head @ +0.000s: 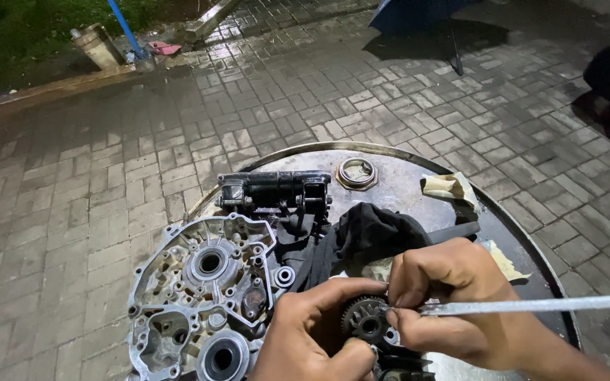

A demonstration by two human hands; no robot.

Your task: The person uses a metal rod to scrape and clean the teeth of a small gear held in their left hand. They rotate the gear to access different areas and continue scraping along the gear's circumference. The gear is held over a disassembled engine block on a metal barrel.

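My left hand (312, 335) grips a dark toothed gear (365, 321) from the left and below, over the top of a steel drum (404, 187). My right hand (453, 300) pinches a long thin silvery rod (531, 305) whose tip touches the gear; the rod runs out to the right. A silver engine crankcase half (202, 296) with round bearing holes lies just left of my hands. A black cloth (354, 236) is bunched behind them.
A black metal part (273, 189) lies at the drum's far left, near the drum's round bung cap (356, 173) and a crumpled tan rag (450, 187). Wet brick paving (107, 176) surrounds the drum. A blue umbrella (418, 14) stands far back.
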